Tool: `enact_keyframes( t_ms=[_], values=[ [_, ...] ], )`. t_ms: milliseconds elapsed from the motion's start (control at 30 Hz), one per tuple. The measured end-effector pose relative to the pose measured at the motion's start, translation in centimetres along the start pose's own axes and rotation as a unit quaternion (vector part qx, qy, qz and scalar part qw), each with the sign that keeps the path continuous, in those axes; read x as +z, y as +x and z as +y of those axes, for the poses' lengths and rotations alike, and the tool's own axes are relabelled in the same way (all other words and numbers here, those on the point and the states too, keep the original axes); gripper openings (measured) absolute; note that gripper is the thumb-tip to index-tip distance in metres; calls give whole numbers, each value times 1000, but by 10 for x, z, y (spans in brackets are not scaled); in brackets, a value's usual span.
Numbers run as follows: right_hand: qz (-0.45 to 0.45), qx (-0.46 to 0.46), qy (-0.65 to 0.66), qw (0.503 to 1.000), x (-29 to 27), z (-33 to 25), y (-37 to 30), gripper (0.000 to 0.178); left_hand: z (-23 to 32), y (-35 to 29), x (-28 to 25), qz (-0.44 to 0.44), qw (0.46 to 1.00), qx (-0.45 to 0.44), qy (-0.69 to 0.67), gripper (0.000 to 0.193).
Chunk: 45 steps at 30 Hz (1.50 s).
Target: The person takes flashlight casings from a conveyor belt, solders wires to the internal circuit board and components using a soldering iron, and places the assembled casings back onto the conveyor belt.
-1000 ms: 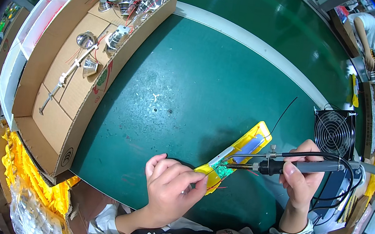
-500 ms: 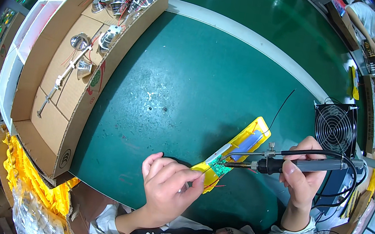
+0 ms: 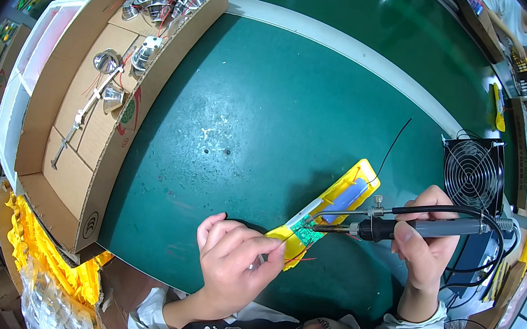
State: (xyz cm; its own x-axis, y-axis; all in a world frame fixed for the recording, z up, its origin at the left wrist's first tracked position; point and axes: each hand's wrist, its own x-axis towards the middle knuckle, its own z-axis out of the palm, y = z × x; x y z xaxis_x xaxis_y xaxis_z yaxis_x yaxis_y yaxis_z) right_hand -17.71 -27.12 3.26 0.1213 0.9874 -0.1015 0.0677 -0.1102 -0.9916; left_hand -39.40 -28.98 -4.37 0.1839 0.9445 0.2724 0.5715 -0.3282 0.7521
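My right hand [image 3: 425,242] grips a soldering iron [image 3: 411,230] with a thin metal feed tube clamped along it. Its tip touches, or nearly touches, a small green circuit board [image 3: 308,231]. That board lies in a long yellow plastic housing [image 3: 360,170], beside a blue-grey cylindrical battery cell [image 3: 347,199]. My left hand [image 3: 234,257] is closed at the housing's near end, thumb and forefinger pinched on what looks like a thin dark wire running toward the board. Short red wires stick out near its fingertips. A loose black wire [image 3: 397,142] rises from the housing's far end.
At left, a cardboard box [image 3: 98,203] holds several shiny reflector cups [image 3: 105,62] with red wires. White trays [image 3: 17,92] stand beyond it. Yellow parts [image 3: 40,241] lie below the box. A black fan [image 3: 472,172] stands at right, near the iron's looped cable. Another person [image 3: 506,17] is far right.
The view has shifted slightly. The housing and the soldering iron sit marginally higher in the picture; both hands keep their holds, with the iron's tip still at the board.
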Motion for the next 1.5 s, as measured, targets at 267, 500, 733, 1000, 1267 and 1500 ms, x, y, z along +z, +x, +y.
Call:
enact_keyframes(
  t_ms=[267, 500, 733, 1000, 1267, 1500],
  values=[
    [14, 4, -3, 1000, 1, 1, -1, 12, 0, 0, 0, -1, 1000, -2, 1, 17],
    [12, -4, -18, 1000, 1, -2, -1, 11, 0, 1, 0, -1, 1000, -5, 5, 15],
    [33, -38, 5, 999, 0, -4, -3, 10, 1, 3, 1, 11, 1000, 2, 6, 13],
    [51, -62, 20, 997, -1, -9, -7, 10, 4, 2, -1, 7, 997, 74, 2, 20],
    [49, -69, 16, 996, -5, -14, -11, 11, 3, -6, -4, -46, 988, 143, 26, 15],
    [25, -45, 3, 999, -6, -15, -9, 11, 3, -6, 2, 19, 996, 85, 10, 14]
  ],
)
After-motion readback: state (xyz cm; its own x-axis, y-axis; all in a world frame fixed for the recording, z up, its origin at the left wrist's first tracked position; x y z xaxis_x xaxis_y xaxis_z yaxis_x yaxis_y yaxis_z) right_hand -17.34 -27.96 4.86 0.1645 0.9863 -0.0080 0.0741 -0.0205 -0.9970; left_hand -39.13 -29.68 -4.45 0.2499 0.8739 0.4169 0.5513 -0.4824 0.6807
